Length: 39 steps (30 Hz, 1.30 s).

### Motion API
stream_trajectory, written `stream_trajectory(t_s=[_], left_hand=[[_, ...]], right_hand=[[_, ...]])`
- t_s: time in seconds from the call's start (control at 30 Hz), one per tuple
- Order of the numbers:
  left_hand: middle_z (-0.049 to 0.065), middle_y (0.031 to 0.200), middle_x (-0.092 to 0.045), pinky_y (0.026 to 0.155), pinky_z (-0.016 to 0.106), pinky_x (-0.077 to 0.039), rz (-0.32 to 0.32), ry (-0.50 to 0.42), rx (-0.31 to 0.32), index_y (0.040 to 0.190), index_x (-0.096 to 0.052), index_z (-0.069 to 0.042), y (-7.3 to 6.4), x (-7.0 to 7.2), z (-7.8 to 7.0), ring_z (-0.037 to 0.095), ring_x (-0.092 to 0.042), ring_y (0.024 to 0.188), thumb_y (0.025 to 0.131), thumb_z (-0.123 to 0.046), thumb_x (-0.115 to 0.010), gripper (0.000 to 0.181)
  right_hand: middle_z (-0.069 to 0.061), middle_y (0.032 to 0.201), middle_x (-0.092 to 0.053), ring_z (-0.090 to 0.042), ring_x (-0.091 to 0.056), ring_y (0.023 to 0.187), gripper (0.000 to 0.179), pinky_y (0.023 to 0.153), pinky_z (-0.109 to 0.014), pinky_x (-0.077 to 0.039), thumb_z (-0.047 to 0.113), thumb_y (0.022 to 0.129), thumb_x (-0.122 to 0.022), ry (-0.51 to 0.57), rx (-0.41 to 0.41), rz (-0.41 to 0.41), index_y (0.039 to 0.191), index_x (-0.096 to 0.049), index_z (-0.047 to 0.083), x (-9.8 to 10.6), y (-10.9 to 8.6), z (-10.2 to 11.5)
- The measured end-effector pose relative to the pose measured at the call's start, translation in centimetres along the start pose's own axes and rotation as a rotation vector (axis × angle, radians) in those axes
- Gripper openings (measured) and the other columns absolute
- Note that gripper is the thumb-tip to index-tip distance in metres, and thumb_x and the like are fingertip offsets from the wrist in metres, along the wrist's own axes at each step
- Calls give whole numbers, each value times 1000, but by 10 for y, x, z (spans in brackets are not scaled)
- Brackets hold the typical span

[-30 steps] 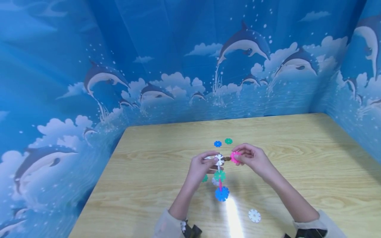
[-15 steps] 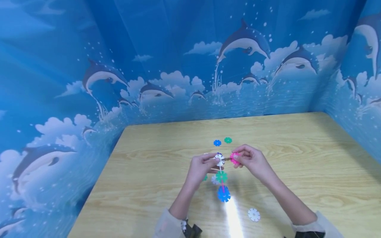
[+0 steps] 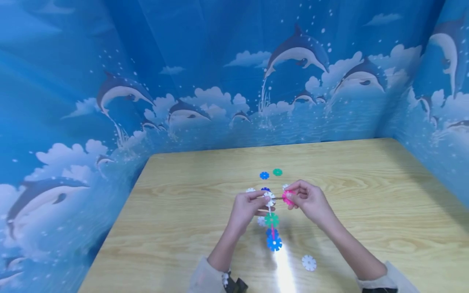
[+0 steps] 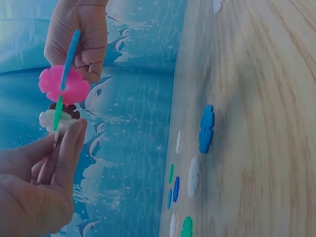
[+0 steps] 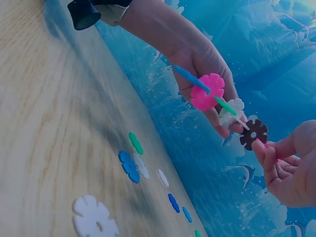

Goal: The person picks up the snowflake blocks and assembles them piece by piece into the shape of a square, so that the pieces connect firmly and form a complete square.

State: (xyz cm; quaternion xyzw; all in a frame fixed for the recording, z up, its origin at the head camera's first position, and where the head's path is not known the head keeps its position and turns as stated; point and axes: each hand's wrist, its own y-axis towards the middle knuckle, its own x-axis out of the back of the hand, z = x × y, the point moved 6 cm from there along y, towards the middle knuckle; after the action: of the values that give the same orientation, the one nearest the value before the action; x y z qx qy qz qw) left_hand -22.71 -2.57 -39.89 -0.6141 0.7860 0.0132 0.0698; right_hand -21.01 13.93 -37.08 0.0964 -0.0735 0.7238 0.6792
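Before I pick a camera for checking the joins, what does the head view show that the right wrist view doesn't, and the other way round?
Only the head view shows the right sleeve and the flat face of the chain's green disc.

Only the right wrist view shows the flat faces of the brown disc and the pink disc joined to that green one.

Both show the left hand, right hand, chain, table and blue curtain.

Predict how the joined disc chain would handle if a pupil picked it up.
The disc chain would probably feel fairly stiff: its blue end juts unsupported from the left hand. It might pull apart when pushed, since its notched pieces seem merely slotted together. Their thinness suggests little weight.
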Motion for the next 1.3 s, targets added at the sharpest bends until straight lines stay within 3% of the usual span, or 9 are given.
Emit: stream_trajectory(t_s=[0.23, 0.57, 0.87, 1.03, 1.17, 1.3], left_hand=[[20, 87, -67, 63, 33, -57, -4, -10, -17, 111, -61, 9, -2, -2, -3, 29, -67, 74, 86, -6, -64, 29], [15, 87, -68, 66, 33, -56, 22, 14, 1, 112, -60, 7, 1, 3, -4, 26, -67, 75, 86, -9, -63, 30], [14, 88, -68, 67, 32, -56, -29, 44, 22, 112, -61, 4, 1, 14, -8, 26, -67, 78, 87, -11, -63, 29], [15, 91, -68, 68, 32, -56, -45, 43, 25, 114, -60, 4, 1, 19, -9, 25, -67, 78, 87, -10, -63, 30], [14, 89, -68, 69, 32, -56, -46, 43, 30, 115, -59, 4, 2, 20, -9, 25, -67, 78, 87, -11, -63, 32], [14, 87, -68, 68, 33, -56, -51, 46, 27, 114, -60, 3, 3, 20, -9, 25, -67, 77, 87, -12, -64, 31]], right_hand=[[-14, 90, -66, -24, -63, 69, 18, 66, -34, -56, 5, 87, -62, -7, 7, -13, 102, -57, -4, 0, -1, 1], [-12, 88, -65, -22, -62, 71, 25, 64, -28, -55, 12, 88, -62, 1, 56, 52, 107, -56, -3, 0, 1, 4], [-15, 84, -61, -23, -62, 72, 27, 65, -30, -55, 16, 88, -64, -56, 86, 107, 108, -58, -1, 18, -3, -5], [-15, 85, -61, -21, -61, 74, 27, 71, -33, -55, 12, 87, -63, -89, 93, 272, 106, -58, -6, 21, -15, -23], [-14, 88, -61, -19, -59, 79, 26, 72, -29, -53, 11, 86, -63, -126, 165, 464, 106, -59, -5, 18, -26, -44], [-11, 92, -62, -18, -59, 82, 24, 73, -27, -52, 11, 85, -64, -128, 238, 601, 107, -61, 1, 15, -36, -65]])
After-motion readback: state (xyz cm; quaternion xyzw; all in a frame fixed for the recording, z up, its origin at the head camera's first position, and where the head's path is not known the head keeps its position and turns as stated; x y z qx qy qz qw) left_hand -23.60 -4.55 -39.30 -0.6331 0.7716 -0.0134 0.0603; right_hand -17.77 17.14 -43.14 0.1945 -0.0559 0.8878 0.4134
